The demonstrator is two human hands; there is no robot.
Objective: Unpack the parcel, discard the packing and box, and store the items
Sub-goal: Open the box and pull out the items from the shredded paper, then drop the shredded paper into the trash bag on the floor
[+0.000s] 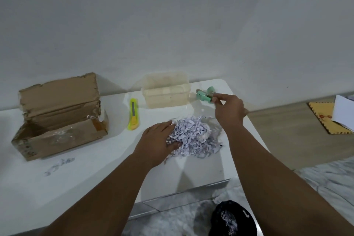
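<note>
Between the right hand's (229, 110) pinched fingertips (216, 99) sits a small mint-green wrapped item (204, 96), held just right of one clear lidless plastic tub (166, 92), whose contents I cannot make out; the left hand (160, 142) lies flat, fingers together, on one heap of pale shredded paper (193, 136) on the white table (76, 178); one yellow utility knife (133, 114) lies beside one torn brown cardboard box (57, 119), open and seemingly empty; below, a black bag (232, 218) holds more shreds.

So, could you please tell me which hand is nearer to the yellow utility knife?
Left. The left hand rests on the shredded paper just right of the knife; the right hand is farther right, by the green item.
</note>
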